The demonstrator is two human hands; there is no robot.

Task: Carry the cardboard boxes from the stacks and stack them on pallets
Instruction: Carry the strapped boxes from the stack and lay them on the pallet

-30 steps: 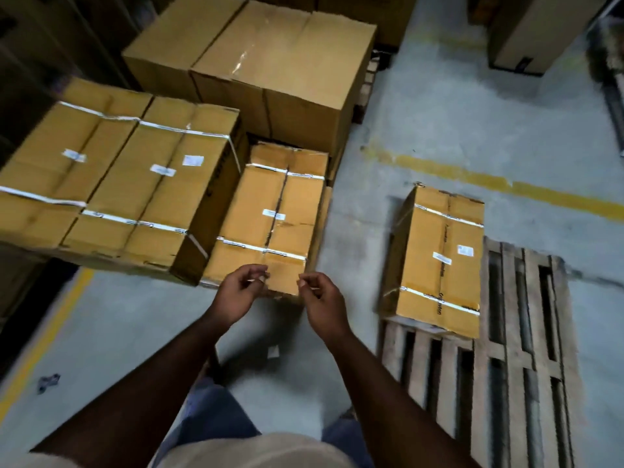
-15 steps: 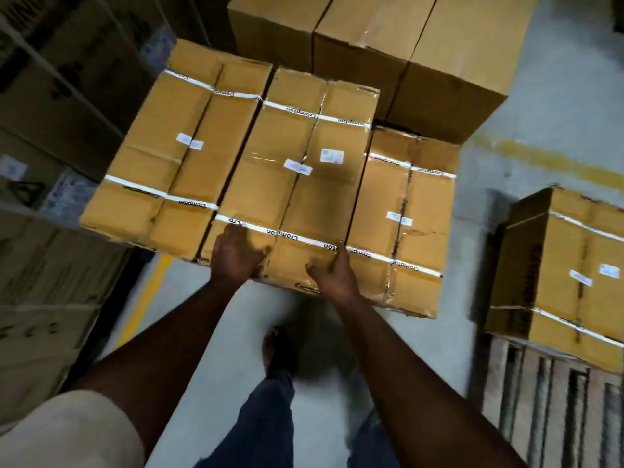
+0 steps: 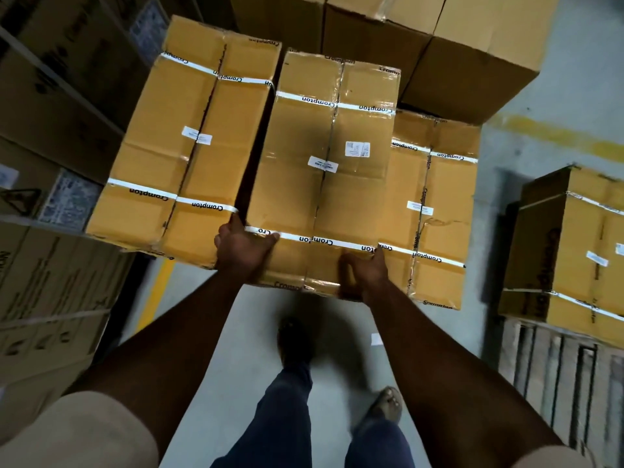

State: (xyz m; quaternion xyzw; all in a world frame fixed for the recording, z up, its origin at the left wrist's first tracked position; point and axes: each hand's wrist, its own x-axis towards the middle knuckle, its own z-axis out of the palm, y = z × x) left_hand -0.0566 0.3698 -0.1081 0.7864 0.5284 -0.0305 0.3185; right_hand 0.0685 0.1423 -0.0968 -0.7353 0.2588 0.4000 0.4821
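Both hands clamp the near end of the middle tan cardboard box banded with white printed straps, left hand at seven o'clock, right hand at five, fingers curled round its corners to drag it off the stack toward the wooden pallet at four.

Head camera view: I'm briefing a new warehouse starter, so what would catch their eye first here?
The middle box, banded with white printed straps, fills the centre, with the left hand and right hand gripping its near corners. Similar boxes flank it on both sides. At the right edge another strapped box sits on a wooden pallet.
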